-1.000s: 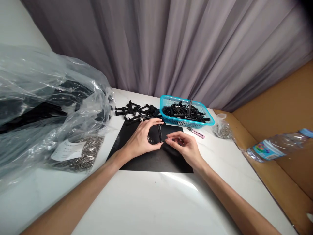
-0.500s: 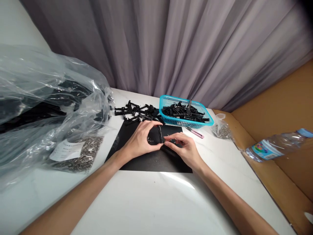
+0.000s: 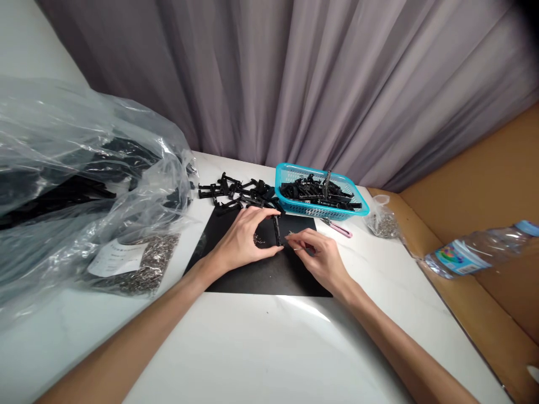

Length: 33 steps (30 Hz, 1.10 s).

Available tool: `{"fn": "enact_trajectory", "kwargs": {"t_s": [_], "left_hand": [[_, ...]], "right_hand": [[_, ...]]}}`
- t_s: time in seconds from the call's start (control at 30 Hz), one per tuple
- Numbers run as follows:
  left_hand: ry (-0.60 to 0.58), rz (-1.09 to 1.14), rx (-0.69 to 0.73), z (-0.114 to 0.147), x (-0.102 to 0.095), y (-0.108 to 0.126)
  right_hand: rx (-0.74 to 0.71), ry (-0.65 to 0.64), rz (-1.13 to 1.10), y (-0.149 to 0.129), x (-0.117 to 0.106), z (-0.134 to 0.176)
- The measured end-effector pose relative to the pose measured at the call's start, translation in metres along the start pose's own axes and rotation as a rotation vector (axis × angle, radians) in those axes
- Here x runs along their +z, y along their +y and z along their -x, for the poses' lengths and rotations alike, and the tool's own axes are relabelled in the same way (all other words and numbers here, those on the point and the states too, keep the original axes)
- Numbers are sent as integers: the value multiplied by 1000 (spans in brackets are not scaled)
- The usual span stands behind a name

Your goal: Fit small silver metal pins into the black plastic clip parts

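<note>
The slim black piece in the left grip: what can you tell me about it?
The slim black piece looks like plastic: a narrow bar, its details too small to tell. It is pinched end to end in the left grip, its length running away from the viewer over the black mat. The right grip is close by.

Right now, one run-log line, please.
left hand: holding slim black bar by its ends; right hand: seems to pinch thin metal piece; blue basket: holds black parts

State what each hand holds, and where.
Left hand: a black part, by its two ends. Right hand: apparently a thin silvery piece; grip point too small to tell.
</note>
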<state>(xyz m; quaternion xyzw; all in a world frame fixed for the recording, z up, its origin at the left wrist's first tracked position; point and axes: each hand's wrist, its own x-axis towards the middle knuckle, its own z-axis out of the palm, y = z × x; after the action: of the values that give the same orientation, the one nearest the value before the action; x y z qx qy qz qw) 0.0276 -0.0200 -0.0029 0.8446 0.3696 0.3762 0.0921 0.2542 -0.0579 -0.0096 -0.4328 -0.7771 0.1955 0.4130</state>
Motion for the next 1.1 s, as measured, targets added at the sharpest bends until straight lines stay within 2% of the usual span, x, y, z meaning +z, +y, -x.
{"fn": "enact_trajectory", "kwargs": {"t_s": [0.33, 0.57, 1.1], "left_hand": [[-3, 10, 42, -1, 0, 0], [11, -13, 88, -3, -2, 2], [-9, -61, 134, -3, -2, 7]], "right_hand": [[76, -6, -1, 3, -5, 1], [7, 39, 10, -2, -8, -1], [244, -10, -282, -8, -6, 0]]}}
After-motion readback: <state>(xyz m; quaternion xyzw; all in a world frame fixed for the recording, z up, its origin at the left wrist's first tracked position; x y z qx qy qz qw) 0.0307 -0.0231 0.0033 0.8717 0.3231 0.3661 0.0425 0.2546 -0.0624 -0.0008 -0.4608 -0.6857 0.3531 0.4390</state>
